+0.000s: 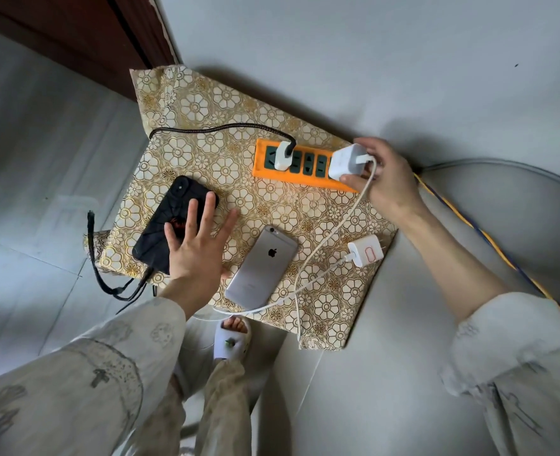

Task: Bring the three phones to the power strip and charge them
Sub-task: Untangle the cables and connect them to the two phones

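The orange power strip (pixel 300 167) is lying right of centre on the patterned cloth (pixel 206 103), one small white plug (pixel 284 156) already seated in it with a dark braided cable (pixel 219 128). The right hand (pixel 383 179) is pinching a white charger (pixel 347 161) at the strip's right end, apparently pushing it in. The left hand (pixel 194 245) is resting spread and flat on the black phone (pixel 170 225) at centre left, likely steadying it. The silver phone (pixel 262 266) is lying face down at lower centre, a second white adapter (pixel 365 251) loose beside it. A third phone is not showing.
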`<action>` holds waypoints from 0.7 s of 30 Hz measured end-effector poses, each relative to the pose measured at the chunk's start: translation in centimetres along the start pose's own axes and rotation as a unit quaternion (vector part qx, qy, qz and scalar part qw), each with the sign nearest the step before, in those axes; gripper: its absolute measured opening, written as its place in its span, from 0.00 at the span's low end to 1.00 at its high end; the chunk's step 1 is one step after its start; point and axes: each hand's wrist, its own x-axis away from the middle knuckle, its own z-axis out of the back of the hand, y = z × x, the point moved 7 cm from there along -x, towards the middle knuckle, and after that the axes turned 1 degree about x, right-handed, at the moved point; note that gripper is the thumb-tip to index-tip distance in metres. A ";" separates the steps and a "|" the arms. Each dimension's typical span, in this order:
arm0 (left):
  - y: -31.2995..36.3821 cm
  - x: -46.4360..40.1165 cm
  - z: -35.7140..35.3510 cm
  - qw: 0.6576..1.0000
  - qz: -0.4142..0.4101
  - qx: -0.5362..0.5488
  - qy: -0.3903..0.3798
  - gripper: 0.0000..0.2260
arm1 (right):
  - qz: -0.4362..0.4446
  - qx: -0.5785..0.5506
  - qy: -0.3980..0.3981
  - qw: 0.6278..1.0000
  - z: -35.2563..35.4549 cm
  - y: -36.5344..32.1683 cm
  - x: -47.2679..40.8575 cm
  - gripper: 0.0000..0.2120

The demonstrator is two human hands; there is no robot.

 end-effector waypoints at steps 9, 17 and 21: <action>-0.1 -0.1 -0.2 1.000 0.005 -0.019 0.002 0.50 | -0.003 0.024 -0.064 0.998 -2.4 -1.0 -1.9 0.28; -0.2 -0.1 -0.2 1.000 0.004 -0.007 0.001 0.49 | 0.036 0.119 -0.069 0.990 -2.6 -2.3 -2.1 0.29; -0.2 -0.2 -0.3 1.000 0.004 -0.006 -0.003 0.50 | 0.057 0.176 -0.075 0.980 -3.3 -2.7 -2.2 0.30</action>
